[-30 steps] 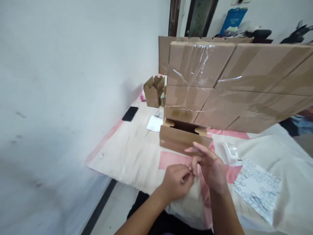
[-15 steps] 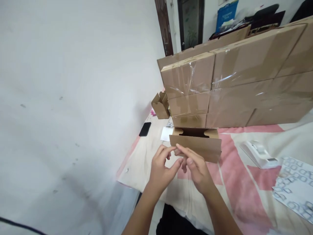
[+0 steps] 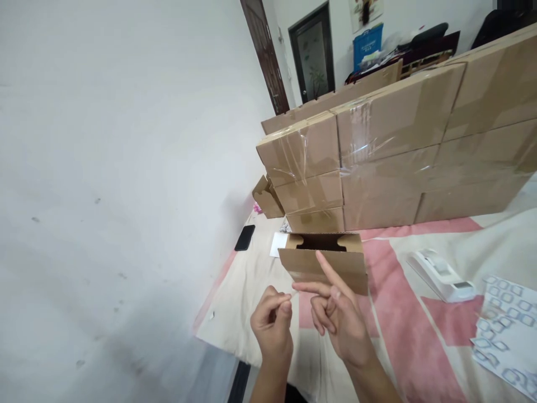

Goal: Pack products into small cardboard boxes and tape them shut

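My left hand is closed, thumb and index finger pinched together; anything between them is too small to make out. To its right, my right hand has its index and middle fingers stretched out and apart, with the other fingers curled, and holds nothing visible. One of its fingertips comes close to the left pinch. Just beyond both hands stands an open cardboard box, its front flap raised and its inside dark. A white paper lies at the box's left side.
Taped cardboard boxes form a wall behind. A black phone and a small open carton are at the left. At the right are a white device and patterned sheets on the pink and cream cloth.
The view has shifted. My left fingers have closed from a loose curve into a pinch, and my right hand has spread its index and middle fingers. The two hands' index fingertips have come apart.
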Available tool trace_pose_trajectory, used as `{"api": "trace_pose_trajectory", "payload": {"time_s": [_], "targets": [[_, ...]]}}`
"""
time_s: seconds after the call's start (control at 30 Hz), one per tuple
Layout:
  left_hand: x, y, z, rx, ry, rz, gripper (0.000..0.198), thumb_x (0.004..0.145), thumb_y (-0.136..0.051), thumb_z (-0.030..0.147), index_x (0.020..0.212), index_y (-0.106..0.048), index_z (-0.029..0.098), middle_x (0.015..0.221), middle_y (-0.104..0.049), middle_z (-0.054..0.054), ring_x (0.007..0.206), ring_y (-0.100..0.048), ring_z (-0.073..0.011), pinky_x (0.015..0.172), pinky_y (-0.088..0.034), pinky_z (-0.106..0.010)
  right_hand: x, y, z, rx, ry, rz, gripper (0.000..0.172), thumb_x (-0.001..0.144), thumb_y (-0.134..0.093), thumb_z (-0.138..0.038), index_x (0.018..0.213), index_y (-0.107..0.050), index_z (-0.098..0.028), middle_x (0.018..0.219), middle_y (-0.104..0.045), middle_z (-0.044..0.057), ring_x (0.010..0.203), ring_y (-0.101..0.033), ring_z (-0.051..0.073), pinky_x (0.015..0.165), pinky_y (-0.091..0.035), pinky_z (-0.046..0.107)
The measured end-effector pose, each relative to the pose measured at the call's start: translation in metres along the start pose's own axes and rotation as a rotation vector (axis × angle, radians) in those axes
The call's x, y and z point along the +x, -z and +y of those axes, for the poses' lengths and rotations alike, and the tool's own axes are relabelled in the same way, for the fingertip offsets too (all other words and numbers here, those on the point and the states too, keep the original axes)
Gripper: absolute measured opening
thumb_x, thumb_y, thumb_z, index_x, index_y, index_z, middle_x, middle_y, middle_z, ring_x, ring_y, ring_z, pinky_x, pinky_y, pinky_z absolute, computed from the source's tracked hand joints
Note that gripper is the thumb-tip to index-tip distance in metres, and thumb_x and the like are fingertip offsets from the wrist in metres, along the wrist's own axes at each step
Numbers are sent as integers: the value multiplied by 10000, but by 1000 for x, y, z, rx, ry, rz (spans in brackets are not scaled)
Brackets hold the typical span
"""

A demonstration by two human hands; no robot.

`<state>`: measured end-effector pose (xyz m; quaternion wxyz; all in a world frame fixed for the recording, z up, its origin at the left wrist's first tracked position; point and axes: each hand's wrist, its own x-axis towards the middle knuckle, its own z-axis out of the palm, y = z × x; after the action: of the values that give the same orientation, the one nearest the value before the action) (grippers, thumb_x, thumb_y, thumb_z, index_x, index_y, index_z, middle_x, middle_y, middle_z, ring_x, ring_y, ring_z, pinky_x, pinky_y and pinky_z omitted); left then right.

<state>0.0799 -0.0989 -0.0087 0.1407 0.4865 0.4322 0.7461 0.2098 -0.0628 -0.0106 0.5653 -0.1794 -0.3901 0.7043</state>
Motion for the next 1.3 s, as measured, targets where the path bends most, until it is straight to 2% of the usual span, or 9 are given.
{"api": "trace_pose_trajectory", "payload": {"time_s": [0.1, 0.17, 0.27, 0.4, 0.6, 0.9, 1.0, 1.13, 1.3], "targets": [[11, 1, 6, -169, -60, 9, 138, 900, -765, 382, 830, -770, 263, 619, -367, 63, 498, -384, -62, 513, -376, -207, 6, 6, -8, -220, 130, 135, 562, 1013, -517, -493, 1545, -503, -310, 1146, -778, 132, 479, -503, 124, 466, -508, 331], [22, 3, 8, -214, -22, -2, 179, 888, -777, 402, 799, -751, 249, 633, -362, 59, 517, -404, -66, 528, -391, -211, 17, 11, -19, -539, 313, 220, 450, 991, -574, -440, 1420, -630, -318, 1219, -761, 113, 849, -720, 249, 744, -625, 457], [40, 1, 6, -194, 155, 4, 322, 866, -797, 430, 691, -683, 185, 646, -384, 43, 559, -417, -74, 538, -374, -209, 47, 19, -39, -1054, 571, 179, 377, 943, -628, -387, 1295, -709, -282, 1317, -726, 102, 1375, -558, 387, 1154, -422, 665], [57, -5, -3, -112, 323, 3, 423, 834, -820, 489, 660, -630, 153, 629, -385, 44, 563, -358, -66, 546, -316, -215, 81, 22, -56, -1452, 661, -13, 408, 953, -602, -326, 1329, -677, -187, 1446, -647, 138, 1504, -408, 411, 1252, -202, 723], [60, -11, -15, -68, 386, -58, 396, 834, -816, 504, 707, -671, 158, 620, -381, 47, 598, -361, -84, 579, -333, -226, 62, 1, -39, -1215, 669, -251, 258, 945, -684, -375, 1146, -710, -214, 1162, -752, 91, 1115, -645, 292, 938, -529, 467], [53, -10, -17, -120, 417, 3, 288, 872, -791, 468, 868, -743, 184, 603, -393, 57, 584, -365, -76, 582, -336, -219, 47, -2, 0, -922, 457, -55, 240, 1021, -498, -207, 797, -582, -216, 735, -595, -12, 688, -547, 135, 646, -422, 285], [55, -5, -14, -55, 369, 23, 290, 865, -798, 471, 891, -755, 185, 624, -430, 50, 596, -382, -75, 590, -349, -216, 42, -1, 6, -899, 422, 37, 78, 991, -581, -281, 955, -617, -222, 777, -617, -16, 684, -562, 135, 649, -454, 273], [52, -1, -11, -23, 405, -36, 322, 844, -806, 493, 868, -760, 175, 643, -467, 37, 605, -412, -79, 593, -377, -217, 40, -8, 6, -926, 448, 55, 328, 919, -696, -330, 1218, -633, -213, 807, -640, -17, 691, -567, 142, 674, -481, 277], [47, 7, -18, -60, 463, -140, 344, 810, -826, 505, 913, -775, 180, 630, -477, 39, 604, -424, -83, 603, -400, -219, 39, -21, 4, -861, 417, 32, 227, 1008, -544, -252, 819, -665, -213, 726, -591, -13, 654, -520, 121, 624, -404, 260]]}}
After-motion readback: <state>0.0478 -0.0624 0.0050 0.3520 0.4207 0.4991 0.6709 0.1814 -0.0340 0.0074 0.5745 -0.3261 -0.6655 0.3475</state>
